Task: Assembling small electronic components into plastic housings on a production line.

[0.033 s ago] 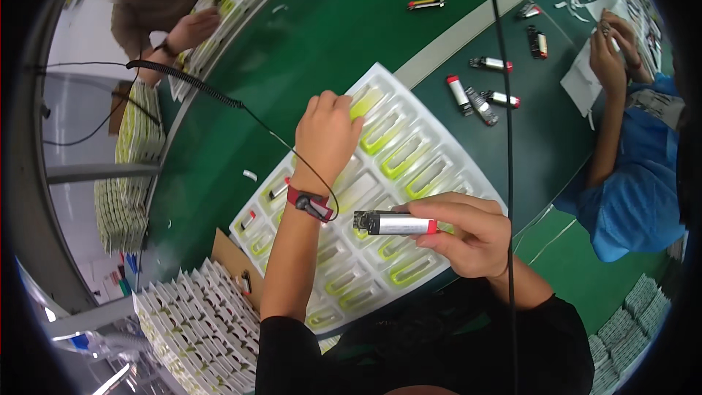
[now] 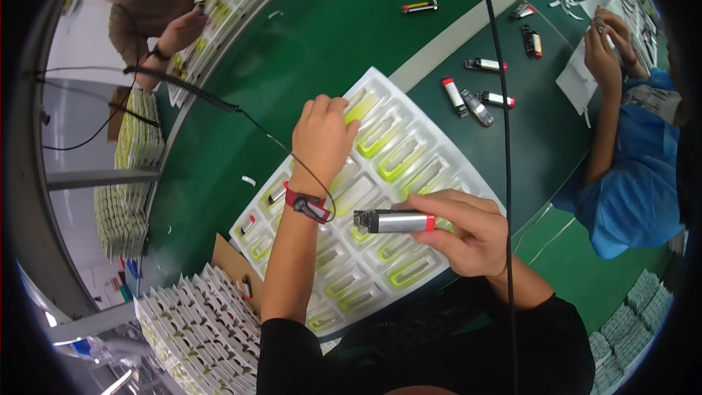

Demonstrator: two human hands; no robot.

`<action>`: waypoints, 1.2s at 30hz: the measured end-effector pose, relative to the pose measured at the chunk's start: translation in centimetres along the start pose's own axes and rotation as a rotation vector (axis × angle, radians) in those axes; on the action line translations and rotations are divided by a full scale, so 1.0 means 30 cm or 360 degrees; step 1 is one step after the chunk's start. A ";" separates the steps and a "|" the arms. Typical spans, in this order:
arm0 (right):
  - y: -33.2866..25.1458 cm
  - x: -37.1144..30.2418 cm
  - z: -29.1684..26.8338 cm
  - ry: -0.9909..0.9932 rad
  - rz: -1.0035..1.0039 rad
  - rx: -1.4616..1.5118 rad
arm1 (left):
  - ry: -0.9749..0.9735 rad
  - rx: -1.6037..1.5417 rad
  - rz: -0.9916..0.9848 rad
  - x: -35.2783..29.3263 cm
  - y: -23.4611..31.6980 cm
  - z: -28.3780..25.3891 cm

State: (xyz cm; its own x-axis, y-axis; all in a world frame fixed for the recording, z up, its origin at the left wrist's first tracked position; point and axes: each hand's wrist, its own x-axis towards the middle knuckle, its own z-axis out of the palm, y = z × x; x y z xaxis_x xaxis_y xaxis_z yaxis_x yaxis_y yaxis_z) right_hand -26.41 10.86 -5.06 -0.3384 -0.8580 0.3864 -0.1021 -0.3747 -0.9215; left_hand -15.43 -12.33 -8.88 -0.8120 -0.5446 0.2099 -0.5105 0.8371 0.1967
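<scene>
My right hand pinches a small silver battery cell between thumb and fingers. The cell has a red end on the hand's side and a black, partly see-through end pointing left. It is held over a white plastic tray that lies askew below both hands. My left hand, a red strap round its wrist, bends over the tray's far left edge with fingers curled and tips hidden. Beside its thumb is a yellow-green piece in a compartment. Several other compartments hold yellow-green casings.
Similar cells lie loose on the green table at the right. Stacked trays stand at lower left. A black cable hangs across the view. Two co-workers sit left and right, one in a blue top.
The view has shifted slightly. At the far left, the co-worker's hands have moved a little over their tray. My own hands keep almost the same pose, the cell still in the right.
</scene>
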 end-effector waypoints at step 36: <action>-0.106 0.118 0.348 -0.0785 -0.0772 -0.1177 | 0.0786 -0.2441 -0.0419 -0.735 0.094 -0.250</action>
State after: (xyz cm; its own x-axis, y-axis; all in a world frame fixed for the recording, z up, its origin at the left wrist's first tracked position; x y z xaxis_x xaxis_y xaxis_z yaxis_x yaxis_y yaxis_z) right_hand -17.51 5.34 -0.35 0.3008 -0.7829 0.5445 -0.7362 -0.5536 -0.3893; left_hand 3.16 1.64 -5.78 -0.4347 -0.8713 0.2276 0.3761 0.0540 0.9250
